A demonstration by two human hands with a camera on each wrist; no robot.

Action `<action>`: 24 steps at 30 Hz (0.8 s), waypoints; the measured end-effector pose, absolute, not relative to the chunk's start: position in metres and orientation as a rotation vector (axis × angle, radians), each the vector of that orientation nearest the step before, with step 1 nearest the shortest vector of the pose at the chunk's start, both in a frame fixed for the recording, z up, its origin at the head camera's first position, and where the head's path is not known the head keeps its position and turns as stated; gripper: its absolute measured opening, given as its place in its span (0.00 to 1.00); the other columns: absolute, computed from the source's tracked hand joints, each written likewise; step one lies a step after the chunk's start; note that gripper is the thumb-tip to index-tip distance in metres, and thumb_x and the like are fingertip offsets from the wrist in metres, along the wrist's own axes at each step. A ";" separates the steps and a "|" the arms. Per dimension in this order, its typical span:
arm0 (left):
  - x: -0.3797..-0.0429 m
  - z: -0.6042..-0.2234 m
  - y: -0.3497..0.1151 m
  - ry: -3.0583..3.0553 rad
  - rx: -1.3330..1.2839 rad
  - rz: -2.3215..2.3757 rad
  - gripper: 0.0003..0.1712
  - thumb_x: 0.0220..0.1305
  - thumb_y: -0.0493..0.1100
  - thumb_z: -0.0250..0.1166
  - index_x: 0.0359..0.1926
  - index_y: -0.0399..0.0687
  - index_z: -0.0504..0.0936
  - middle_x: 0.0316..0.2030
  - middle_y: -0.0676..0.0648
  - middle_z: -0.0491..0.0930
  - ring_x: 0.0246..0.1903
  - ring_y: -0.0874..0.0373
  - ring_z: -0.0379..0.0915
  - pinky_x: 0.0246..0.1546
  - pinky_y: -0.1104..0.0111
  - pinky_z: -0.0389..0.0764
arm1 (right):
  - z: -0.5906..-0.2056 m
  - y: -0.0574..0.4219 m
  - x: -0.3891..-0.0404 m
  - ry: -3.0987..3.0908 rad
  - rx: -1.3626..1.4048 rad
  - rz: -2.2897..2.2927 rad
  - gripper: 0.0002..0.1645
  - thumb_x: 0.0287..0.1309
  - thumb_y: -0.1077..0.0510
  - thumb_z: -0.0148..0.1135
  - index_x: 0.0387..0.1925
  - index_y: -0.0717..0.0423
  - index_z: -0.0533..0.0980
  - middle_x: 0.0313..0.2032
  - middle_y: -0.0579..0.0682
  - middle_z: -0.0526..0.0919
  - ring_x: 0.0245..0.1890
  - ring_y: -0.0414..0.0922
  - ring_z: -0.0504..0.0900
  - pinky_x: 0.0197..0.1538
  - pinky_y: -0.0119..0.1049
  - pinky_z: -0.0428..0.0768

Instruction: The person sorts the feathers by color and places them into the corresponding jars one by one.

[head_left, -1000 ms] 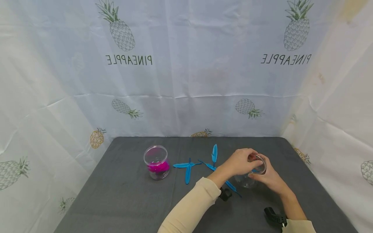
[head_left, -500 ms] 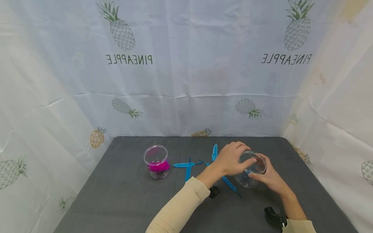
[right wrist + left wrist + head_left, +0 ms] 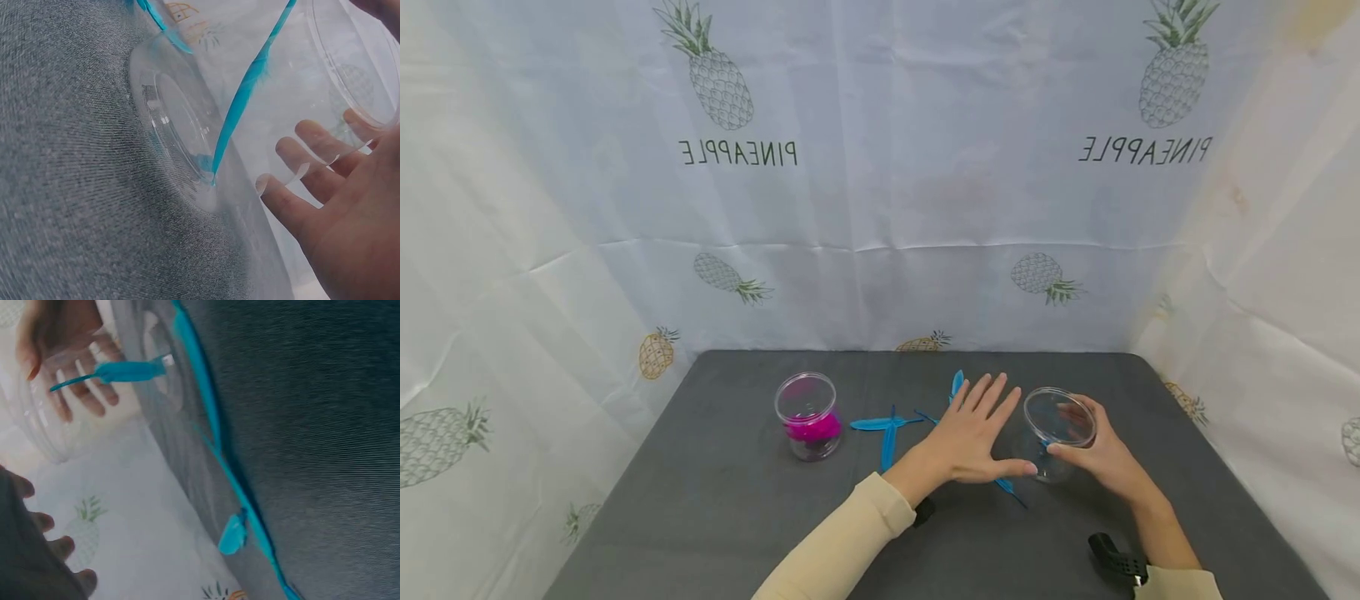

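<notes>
A clear plastic jar [image 3: 1054, 471] stands upright on the right part of the table. Curled around its right side, my right hand [image 3: 1108, 462] grips it near the rim. One blue feather [image 3: 240, 103] stands tilted inside this jar. My left hand [image 3: 970, 442] hovers just left of the jar, fingers straight and spread, holding nothing. Under and beyond it lie blue feathers [image 3: 957, 382], partly hidden by the hand. Crossed blue feathers [image 3: 888, 446] lie farther left. In the left wrist view, a long blue feather [image 3: 203, 381] rests on the cloth.
Another clear jar [image 3: 805, 402], with bright pink stuff [image 3: 814, 428] inside, stands on the left of the dark grey table [image 3: 715, 500]. White cloth [image 3: 880, 208] printed with pineapples hangs behind the table and at both sides.
My left hand has drawn out of the jar's mouth and moved left, its fingers spreading straight. The right hand keeps its hold, and the jar stays nearly in place.
</notes>
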State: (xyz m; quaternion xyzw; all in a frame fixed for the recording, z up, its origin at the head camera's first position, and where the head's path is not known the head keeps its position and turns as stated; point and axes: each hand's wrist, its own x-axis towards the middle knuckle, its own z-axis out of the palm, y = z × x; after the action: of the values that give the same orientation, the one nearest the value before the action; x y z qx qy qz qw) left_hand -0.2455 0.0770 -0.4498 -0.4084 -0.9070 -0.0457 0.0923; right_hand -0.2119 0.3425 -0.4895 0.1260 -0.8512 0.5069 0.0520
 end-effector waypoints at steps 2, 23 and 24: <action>-0.244 -0.454 0.075 -2.748 -1.202 -0.092 0.61 0.63 0.84 0.44 0.81 0.60 0.28 0.80 0.50 0.24 0.79 0.52 0.22 0.77 0.50 0.37 | -0.490 0.342 -0.212 -2.583 0.387 1.535 0.59 0.61 0.62 0.71 0.76 0.64 0.38 0.70 0.68 0.59 0.68 0.66 0.58 0.56 0.12 0.62; -0.220 -0.488 0.098 -3.049 -1.128 0.169 0.61 0.55 0.88 0.44 0.80 0.59 0.55 0.76 0.54 0.58 0.73 0.57 0.58 0.68 0.65 0.67 | -0.492 0.345 -0.211 -2.572 0.387 1.523 0.57 0.63 0.62 0.70 0.76 0.64 0.40 0.69 0.69 0.61 0.62 0.27 0.62 0.58 0.15 0.65; -0.219 -0.490 0.099 -3.043 -1.121 0.190 0.61 0.55 0.88 0.45 0.80 0.58 0.57 0.75 0.54 0.60 0.72 0.58 0.60 0.67 0.66 0.68 | -0.492 0.345 -0.211 -2.573 0.388 1.528 0.57 0.63 0.62 0.70 0.76 0.63 0.40 0.69 0.68 0.61 0.64 0.31 0.63 0.58 0.15 0.65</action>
State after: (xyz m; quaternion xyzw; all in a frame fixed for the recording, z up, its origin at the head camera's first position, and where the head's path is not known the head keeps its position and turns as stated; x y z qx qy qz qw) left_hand -0.2189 0.0994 -0.4903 -0.3445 -0.9354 0.0583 -0.0536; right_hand -0.2112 0.3448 -0.4919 0.1285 -0.8510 0.5055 0.0622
